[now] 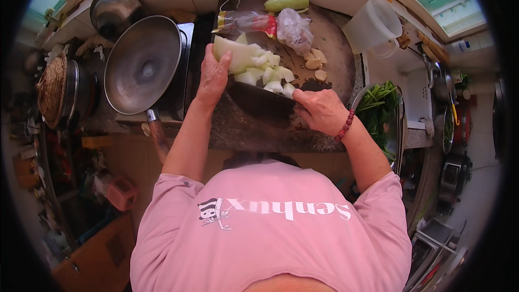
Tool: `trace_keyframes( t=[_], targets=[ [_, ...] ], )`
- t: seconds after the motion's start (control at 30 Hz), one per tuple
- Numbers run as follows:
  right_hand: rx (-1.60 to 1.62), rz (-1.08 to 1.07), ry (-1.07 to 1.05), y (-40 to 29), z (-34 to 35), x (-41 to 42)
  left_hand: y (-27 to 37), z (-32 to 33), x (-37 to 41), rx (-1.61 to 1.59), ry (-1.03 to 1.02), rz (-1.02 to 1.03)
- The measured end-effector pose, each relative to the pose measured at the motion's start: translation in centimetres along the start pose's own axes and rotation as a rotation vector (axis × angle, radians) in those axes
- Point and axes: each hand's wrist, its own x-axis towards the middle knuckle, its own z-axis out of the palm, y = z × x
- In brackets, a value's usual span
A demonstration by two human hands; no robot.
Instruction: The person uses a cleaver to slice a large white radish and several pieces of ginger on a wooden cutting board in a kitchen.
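Observation:
My left hand (215, 73) is closed around a large pale piece of peeled gourd or melon (233, 52) at the left of the cutting board (332, 65). My right hand (322, 109) grips a dark, broad blade, apparently a cleaver (259, 99); its handle is hidden in the fist. Cut pale chunks (269, 73) lie in a heap between the hands, along the blade's far side. Behind them are a plastic bag with unclear contents (294, 30), a red and yellow plastic packet (247, 22) and a green gourd or cucumber piece (286, 3). Beige slices (314, 60) lie right of the heap.
A wok (144, 65) with a wooden handle stands on the stove at left, a lidded pot (115, 12) behind it. At right are a metal basin of leafy greens (379, 109), a translucent plastic container (375, 22) and a sink (415, 89). A woven lid (52, 89) sits far left.

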Motion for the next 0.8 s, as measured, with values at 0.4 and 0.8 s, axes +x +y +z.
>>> trace_keyframes(
  t=[0.4, 0.8],
  targets=[
    [-0.110, 0.040, 0.135, 4.3, -1.6, -0.5, -0.9, 5.7, 1.4, -0.307, 0.001, 0.016],
    [0.253, 0.294, 0.055, -0.3, -0.4, -6.4, 1.7, 1.5, -8.6, 0.828, -0.202, 0.695]
  ],
)
